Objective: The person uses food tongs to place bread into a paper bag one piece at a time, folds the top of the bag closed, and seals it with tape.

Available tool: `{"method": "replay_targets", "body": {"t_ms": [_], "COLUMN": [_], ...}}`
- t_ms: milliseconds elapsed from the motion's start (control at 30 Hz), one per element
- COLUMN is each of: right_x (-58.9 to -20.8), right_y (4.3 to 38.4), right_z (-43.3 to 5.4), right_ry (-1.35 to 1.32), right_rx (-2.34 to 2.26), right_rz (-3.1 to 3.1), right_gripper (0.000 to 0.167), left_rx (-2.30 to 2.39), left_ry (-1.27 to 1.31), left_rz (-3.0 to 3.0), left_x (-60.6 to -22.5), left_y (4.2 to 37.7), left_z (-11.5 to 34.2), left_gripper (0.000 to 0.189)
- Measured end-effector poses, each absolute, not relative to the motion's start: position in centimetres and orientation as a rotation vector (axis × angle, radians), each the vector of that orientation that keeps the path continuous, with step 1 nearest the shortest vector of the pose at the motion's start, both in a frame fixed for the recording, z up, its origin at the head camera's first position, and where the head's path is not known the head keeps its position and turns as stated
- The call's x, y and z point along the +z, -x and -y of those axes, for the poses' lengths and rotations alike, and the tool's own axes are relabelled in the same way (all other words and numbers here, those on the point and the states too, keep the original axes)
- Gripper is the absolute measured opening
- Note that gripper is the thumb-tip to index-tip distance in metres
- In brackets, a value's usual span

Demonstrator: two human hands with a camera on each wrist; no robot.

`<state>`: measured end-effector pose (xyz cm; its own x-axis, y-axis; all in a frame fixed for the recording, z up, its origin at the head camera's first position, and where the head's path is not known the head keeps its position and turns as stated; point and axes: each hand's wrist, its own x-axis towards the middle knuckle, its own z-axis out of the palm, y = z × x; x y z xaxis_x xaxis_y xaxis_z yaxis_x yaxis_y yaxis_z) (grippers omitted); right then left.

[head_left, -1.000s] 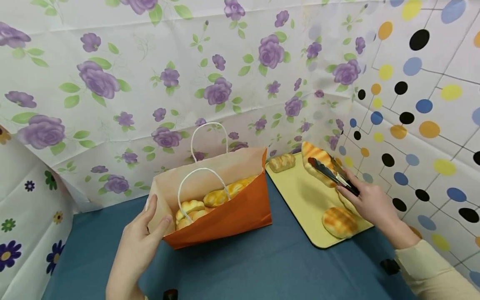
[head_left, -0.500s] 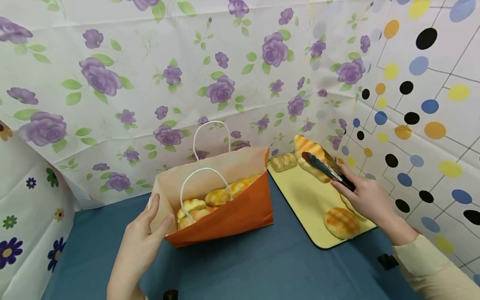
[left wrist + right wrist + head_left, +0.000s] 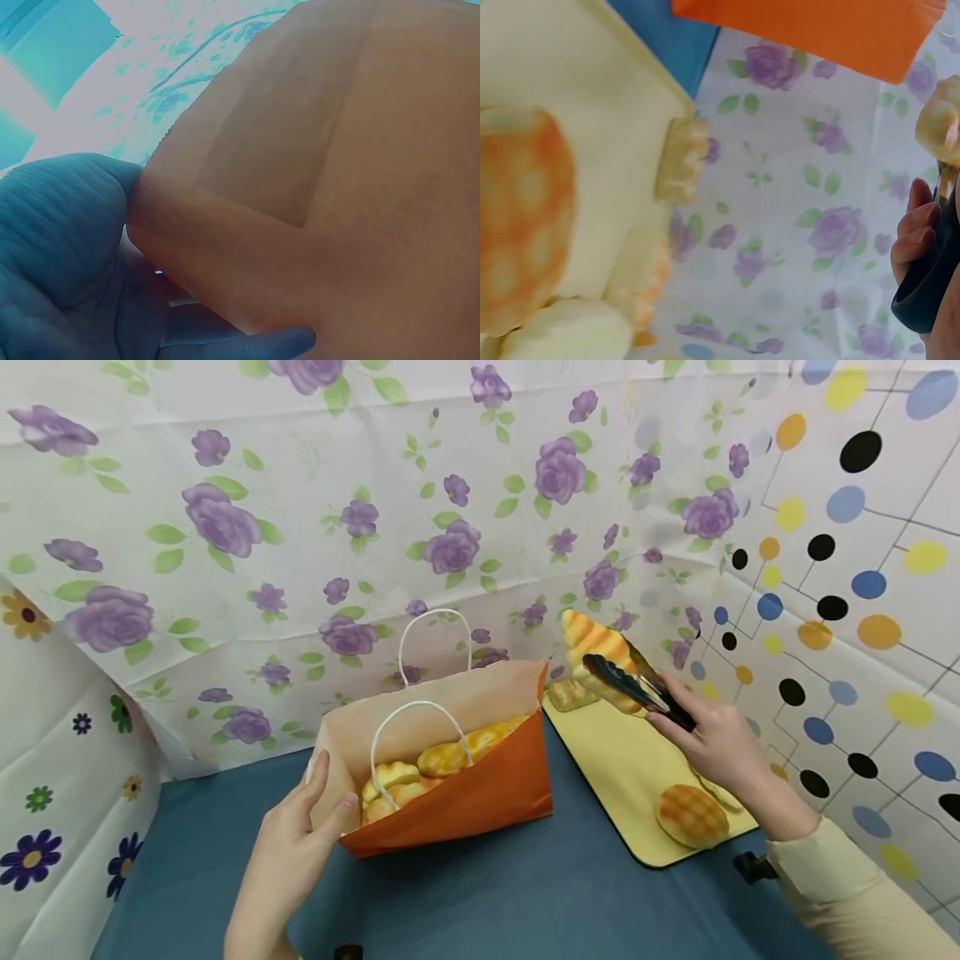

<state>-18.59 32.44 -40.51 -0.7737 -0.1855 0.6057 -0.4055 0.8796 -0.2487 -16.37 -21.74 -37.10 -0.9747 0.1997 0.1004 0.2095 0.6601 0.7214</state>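
An orange paper bag (image 3: 480, 797) with white handles stands open-topped on the table, several breads (image 3: 442, 760) inside. At its left side my left hand (image 3: 288, 843) holds the bag's edge between thumb and fingers; in the left wrist view the bag wall (image 3: 390, 187) fills most of the picture. My right hand (image 3: 723, 743) grips black-and-metal tongs (image 3: 663, 697), their handle (image 3: 930, 277) showing in the right wrist view. Between the tong tips is a striped golden bread (image 3: 592, 639), raised above the tray's far end, to the right of the bag.
A yellow tray (image 3: 600, 760) lies right of the bag. On it are a round cross-marked bun (image 3: 692, 816), a small loaf (image 3: 572, 695) at the far corner and a pale bread partly under my right arm. Flower-printed sheeting (image 3: 300, 527) rises behind the blue table (image 3: 480, 902).
My right hand has moved the tongs and the striped bread upward and left, toward the bag. The left hand stays at the bag's edge; the view has shifted slightly.
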Motion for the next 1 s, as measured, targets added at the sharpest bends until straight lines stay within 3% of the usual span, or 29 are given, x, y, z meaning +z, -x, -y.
{"method": "replay_targets", "body": {"t_ms": [567, 1000], "right_x": [-30.4, -27.6], "right_y": [23.7, 26.3], "right_z": [-25.8, -20.5], "right_ry": [-1.057, -1.374], "right_rx": [0.142, -0.127], "right_rz": [2.27, 2.426], "right_gripper": [0.068, 0.067], "left_rx": [-1.189, -1.162], "left_ry": [0.304, 0.315], "left_rz": [2.948, 2.961], "left_x": [-36.5, -36.5], "left_y": [16.8, 17.0], "left_z": [21.2, 21.2], "left_gripper": [0.084, 0.084]}}
